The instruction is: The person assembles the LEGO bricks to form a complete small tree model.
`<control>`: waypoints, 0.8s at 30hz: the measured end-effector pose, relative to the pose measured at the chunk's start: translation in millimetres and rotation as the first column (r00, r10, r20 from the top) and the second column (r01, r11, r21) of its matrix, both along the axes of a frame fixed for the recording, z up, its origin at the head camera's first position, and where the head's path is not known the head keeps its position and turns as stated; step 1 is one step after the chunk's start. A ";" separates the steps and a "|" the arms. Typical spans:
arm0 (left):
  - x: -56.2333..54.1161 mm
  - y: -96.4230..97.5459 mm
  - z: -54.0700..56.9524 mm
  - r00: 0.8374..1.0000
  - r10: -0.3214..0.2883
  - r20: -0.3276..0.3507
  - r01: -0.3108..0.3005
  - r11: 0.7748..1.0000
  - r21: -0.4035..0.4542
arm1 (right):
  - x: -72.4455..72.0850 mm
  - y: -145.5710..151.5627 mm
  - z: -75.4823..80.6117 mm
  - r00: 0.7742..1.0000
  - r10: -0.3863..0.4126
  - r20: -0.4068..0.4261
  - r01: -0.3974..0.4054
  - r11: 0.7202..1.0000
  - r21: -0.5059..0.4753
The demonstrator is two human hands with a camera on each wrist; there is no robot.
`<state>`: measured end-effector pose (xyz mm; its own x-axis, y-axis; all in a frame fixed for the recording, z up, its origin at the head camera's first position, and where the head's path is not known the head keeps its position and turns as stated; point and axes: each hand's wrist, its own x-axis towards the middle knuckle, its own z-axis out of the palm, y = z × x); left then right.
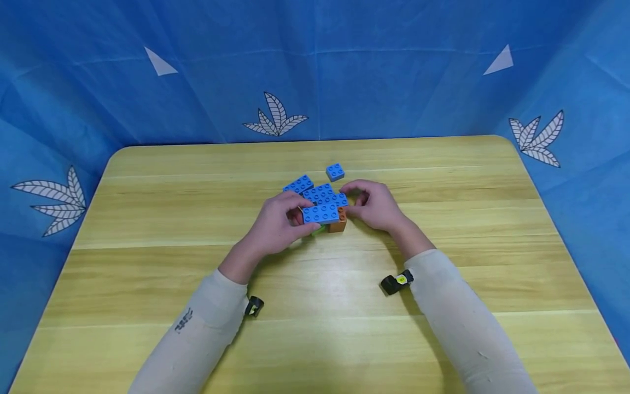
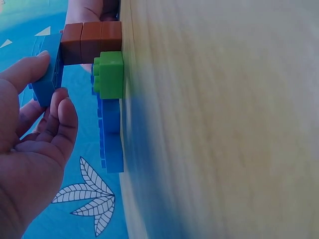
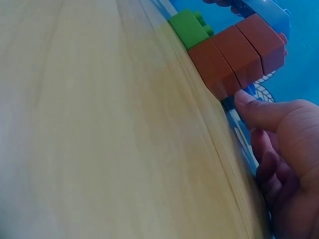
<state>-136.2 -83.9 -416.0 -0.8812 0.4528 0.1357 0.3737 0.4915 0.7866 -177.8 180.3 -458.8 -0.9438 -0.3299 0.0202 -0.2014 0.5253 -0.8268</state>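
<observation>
My left hand (image 1: pixel 275 225) pinches a long blue brick (image 1: pixel 321 213) between thumb and fingers. One end of this brick lies over the top of a brown brick stack (image 2: pixel 91 42), while its other end sticks out to the left. A green brick (image 2: pixel 111 74) stands beside the stack's foot. Behind it, flat blue bricks (image 1: pixel 317 193) lie close together on the table. My right hand (image 1: pixel 376 207) is at their right end, thumb in front and forefinger behind, holding the end blue brick (image 1: pixel 340 199). Its thumb tip lies against the brown stack's lower corner.
A small blue brick (image 1: pixel 335 172) sits apart, farther back on the wooden table (image 1: pixel 315 339). Another blue brick (image 1: pixel 298 184) is at the back left of the cluster. A blue cloth (image 1: pixel 315 71) with white leaf prints hangs behind the table and along its sides.
</observation>
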 end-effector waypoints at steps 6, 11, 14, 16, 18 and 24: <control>0.6 0.6 0.3 1.000 0.003 0.005 -0.003 1.000 0.002 | 5.3 7.2 1.1 0.999 -0.048 0.013 0.049 0.996 -0.072; 0.6 1.1 -0.1 1.000 0.005 0.007 -0.005 1.000 0.004 | 10.5 13.8 5.3 0.994 -0.103 0.031 0.105 0.989 -0.103; 0.5 1.5 -0.6 1.000 0.005 0.003 -0.005 1.000 0.004 | 13.6 18.5 8.6 0.991 -0.130 0.038 0.134 0.983 -0.128; 0.4 1.8 -0.6 1.000 0.005 0.000 -0.005 1.000 0.003 | 15.4 21.9 10.8 0.989 -0.145 0.033 0.148 0.978 -0.144; 0.4 2.1 0.0 1.000 0.005 -0.001 -0.005 1.000 0.003 | 17.0 25.5 11.9 0.988 -0.153 0.022 0.155 0.975 -0.162; 0.6 2.2 1.6 1.000 0.008 -0.004 -0.008 1.000 0.006 | 35.1 21.4 46.9 0.988 -0.153 -0.006 0.150 0.975 -0.167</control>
